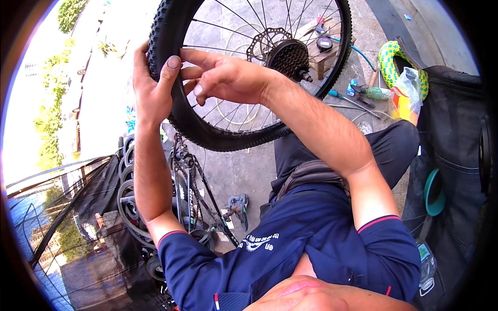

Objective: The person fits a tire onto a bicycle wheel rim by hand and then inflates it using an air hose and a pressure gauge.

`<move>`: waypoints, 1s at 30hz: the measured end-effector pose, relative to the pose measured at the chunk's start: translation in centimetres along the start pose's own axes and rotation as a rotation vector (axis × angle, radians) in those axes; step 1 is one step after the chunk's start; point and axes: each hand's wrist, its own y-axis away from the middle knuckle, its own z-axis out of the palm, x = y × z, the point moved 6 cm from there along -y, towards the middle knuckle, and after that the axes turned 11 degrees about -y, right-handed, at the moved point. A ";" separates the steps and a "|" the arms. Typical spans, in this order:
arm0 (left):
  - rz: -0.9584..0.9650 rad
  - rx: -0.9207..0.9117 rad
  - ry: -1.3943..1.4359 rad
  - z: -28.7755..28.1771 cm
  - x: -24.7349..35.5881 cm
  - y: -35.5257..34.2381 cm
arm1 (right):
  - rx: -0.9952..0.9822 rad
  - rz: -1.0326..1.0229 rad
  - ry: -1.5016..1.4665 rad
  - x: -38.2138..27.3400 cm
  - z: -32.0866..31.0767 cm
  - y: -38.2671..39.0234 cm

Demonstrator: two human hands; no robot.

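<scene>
A bicycle wheel with a knobby black tyre is held up in front of me. Its spokes, brake disc and rear cassette face me. My left hand grips the tyre and rim at the left side, thumb on the inner edge and fingers wrapped round the outside. Across the spokes reaches my right hand, its curled fingers against the inner rim beside my left thumb. Its thumb points down, apart from the rim. The fingertips behind the rim are partly hidden.
Below left stands a bicycle frame beside several stacked tyres. Right of the wheel are a wooden block with a round gauge, scattered tools, a plastic bag and a yellow-green coil. A dark cover hangs at right.
</scene>
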 end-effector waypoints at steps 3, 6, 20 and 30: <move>-0.111 -0.055 0.106 0.2 0.2 -0.3 | -0.001 0.015 -0.092 0.5 -0.3 0.1; -0.122 -0.056 0.061 0.0 -0.1 -0.7 | -0.011 0.030 -0.150 2.3 0.1 0.5; -0.173 0.081 -0.139 1.3 -0.3 -1.0 | 0.334 -0.415 -0.053 9.5 2.1 4.0; -0.263 0.093 0.160 2.3 -2.4 -0.8 | 0.591 -0.368 0.860 10.3 4.1 8.2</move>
